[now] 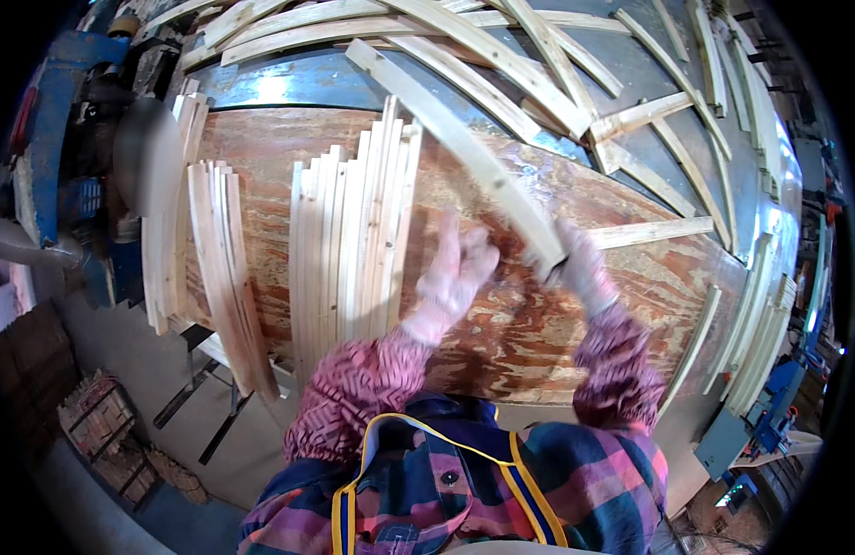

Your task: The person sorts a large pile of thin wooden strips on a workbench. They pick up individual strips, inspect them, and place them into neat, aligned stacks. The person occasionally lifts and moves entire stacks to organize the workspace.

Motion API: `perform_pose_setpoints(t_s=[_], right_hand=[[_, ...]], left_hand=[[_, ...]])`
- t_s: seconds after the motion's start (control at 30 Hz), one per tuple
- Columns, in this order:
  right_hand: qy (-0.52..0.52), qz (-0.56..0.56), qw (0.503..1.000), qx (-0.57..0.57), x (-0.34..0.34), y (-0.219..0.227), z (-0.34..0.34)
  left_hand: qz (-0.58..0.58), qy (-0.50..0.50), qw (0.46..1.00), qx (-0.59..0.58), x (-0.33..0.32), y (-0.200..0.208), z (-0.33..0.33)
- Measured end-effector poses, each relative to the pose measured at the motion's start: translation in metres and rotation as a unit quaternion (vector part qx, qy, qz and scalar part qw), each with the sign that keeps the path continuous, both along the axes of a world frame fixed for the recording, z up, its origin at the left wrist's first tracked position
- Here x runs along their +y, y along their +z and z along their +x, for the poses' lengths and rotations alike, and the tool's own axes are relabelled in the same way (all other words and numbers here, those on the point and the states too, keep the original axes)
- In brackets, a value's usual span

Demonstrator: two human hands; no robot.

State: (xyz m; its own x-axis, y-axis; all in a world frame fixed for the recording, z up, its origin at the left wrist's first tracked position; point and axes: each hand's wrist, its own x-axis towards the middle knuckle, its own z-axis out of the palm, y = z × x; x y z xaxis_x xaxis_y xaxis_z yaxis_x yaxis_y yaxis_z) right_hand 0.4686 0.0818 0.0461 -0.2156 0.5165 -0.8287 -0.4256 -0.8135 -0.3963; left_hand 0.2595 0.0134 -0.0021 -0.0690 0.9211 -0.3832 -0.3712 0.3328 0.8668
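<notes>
A pale wooden strip (464,153) slants from the far side of the plywood bench top toward me, and my right hand (584,268) grips its near end. My left hand (453,277), in a light glove, hovers left of that strip with fingers apart and nothing in them. Just left of it stand rows of similar strips (353,240), lined up side by side lengthwise on the plywood (483,342). The strip's near end is partly hidden by my right fingers.
Loose strips (501,55) lie crisscrossed on the blue-grey metal table (335,83) beyond. A smaller bundle (226,268) overhangs the bench's near edge at left. Blue machinery (80,65) stands far left; another strip (649,231) lies right of my right hand.
</notes>
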Motion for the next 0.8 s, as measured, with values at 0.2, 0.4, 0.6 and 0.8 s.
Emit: perform_pose_setpoints(t_s=[0.2, 0.4, 0.6, 0.8], right_hand=[[0.338, 0.233, 0.714, -0.567, 0.078, -0.024, 0.002], [0.371, 0.259, 0.544, -0.707, 0.179, -0.051, -0.005], [0.258, 0.246, 0.86, -0.366, 0.087, -0.06, 0.031], [0.424, 0.449, 0.69, -0.378, -0.076, -0.051, -0.005]], left_hand=[[-0.149, 0.034, 0.985, -0.084, 0.046, 0.019, 0.017], [0.087, -0.086, 0.873, 0.473, -0.028, 0.0, -0.022], [0.119, -0.111, 0.697, 0.699, -0.112, -0.001, -0.076], [0.119, -0.164, 0.886, 0.418, -0.041, 0.024, -0.011]])
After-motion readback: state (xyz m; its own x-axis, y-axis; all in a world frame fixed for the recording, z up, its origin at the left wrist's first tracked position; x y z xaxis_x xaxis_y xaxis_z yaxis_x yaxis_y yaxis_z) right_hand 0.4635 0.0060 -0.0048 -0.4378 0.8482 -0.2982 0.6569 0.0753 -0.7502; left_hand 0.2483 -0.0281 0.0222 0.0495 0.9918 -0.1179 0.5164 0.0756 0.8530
